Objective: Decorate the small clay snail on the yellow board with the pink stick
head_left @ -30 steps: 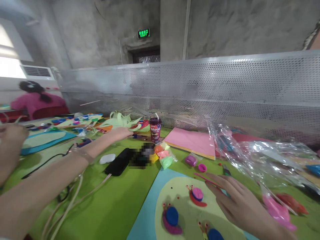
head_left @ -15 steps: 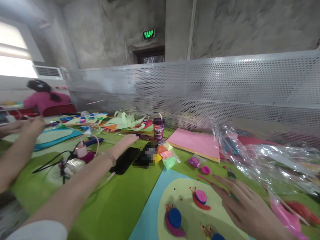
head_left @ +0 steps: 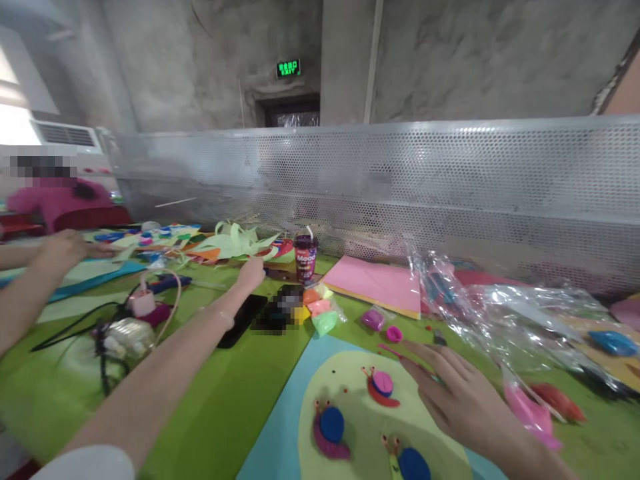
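My left hand (head_left: 251, 273) reaches far forward, beside a dark purple drink cup (head_left: 305, 259) with a straw. Its fingers look drawn together, and whatever they hold, if anything, is hidden. A black phone (head_left: 241, 321) lies under that wrist. My right hand (head_left: 457, 383) hovers or rests low over the pale green oval (head_left: 360, 427) on blue paper, its fingers stretched out. Near its fingertips lie a thin pink strip (head_left: 389, 351) and a pink ring (head_left: 394, 334). Clay snails sit on the oval: one with a pink-topped shell (head_left: 383, 383), two with blue shells (head_left: 332, 424).
Bags of coloured clay (head_left: 323, 310), a purple clay packet (head_left: 373, 320) and pink paper (head_left: 373, 283) lie ahead. Crumpled clear plastic (head_left: 480, 313) spreads at right. Cables and a pink charger (head_left: 141, 302) are at left, near a co-worker's hand (head_left: 63, 253). A perforated metal panel (head_left: 370, 187) stands behind.
The view has turned slightly right. My left hand's fingers, stretched out before, are now drawn together. My right hand stays over the paper. The co-worker's hands have moved.
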`<state>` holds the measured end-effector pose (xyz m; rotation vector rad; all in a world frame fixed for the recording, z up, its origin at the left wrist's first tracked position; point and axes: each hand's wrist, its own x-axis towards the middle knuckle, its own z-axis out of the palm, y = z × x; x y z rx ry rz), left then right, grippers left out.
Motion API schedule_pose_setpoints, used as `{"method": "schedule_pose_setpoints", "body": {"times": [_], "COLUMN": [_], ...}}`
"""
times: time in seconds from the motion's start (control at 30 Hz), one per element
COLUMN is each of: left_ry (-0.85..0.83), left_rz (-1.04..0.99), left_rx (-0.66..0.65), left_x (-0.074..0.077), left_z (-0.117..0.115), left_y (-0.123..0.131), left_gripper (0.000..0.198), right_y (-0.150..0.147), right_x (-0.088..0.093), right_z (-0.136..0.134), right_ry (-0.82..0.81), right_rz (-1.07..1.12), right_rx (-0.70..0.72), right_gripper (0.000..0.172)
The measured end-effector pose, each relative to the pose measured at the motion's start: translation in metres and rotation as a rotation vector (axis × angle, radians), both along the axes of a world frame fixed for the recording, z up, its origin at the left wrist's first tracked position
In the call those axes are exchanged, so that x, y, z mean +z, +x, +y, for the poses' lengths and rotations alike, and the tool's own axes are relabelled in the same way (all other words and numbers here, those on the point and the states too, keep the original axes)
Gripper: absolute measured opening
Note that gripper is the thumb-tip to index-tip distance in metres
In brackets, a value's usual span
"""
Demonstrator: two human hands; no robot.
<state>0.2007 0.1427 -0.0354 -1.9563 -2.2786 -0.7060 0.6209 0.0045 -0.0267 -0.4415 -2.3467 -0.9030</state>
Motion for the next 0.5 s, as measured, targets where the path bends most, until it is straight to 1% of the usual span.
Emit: {"method": "schedule_pose_setpoints", "body": {"times": [0.07,0.1,0.17,0.23,0.3,0.37,0.43,0.5], "left_ry": [0.080,0.123,0.206,0.267,0.304,0.304,0.290,0.299], "left_rz": [-0.079,-0.112,-0.166,-0.201,-0.207,-0.181,-0.148,-0.087], "left_rx": [0.050,0.042,-0.042,-0.200,-0.405,-0.654,-0.860,-1.007], "left_x": [0.006,0.008,0.009,0.005,-0.001,-0.004,-0.004,-0.003], "left_z": [-0.006,-0.011,-0.027,-0.051,-0.078,-0.101,-0.118,-0.126], "left_y": [0.016,0.026,0.053,0.087,0.121,0.153,0.178,0.195], "left_gripper": [0.032,0.031,0.027,0.019,0.025,0.024,0.024,0.025], "right_y": [0.000,-0.001,-0.001,-0.002,-0.001,0.002,0.007,0.015], "right_x": [-0.001,-0.002,-0.002,-0.002,-0.002,-0.001,0.001,0.003], "right_z": [-0.001,-0.001,-0.003,-0.004,-0.004,-0.002,0.003,0.010], "right_ry": [-0.010,-0.014,-0.021,-0.035,-0.052,-0.077,-0.118,-0.187], "right_rz": [-0.004,-0.008,-0.014,-0.013,-0.001,0.022,0.058,0.094], "right_rx": [0.012,0.020,0.026,0.022,0.010,-0.027,-0.103,-0.221], "right_gripper": [0.028,0.028,0.028,0.028,0.028,0.028,0.028,0.027]}}
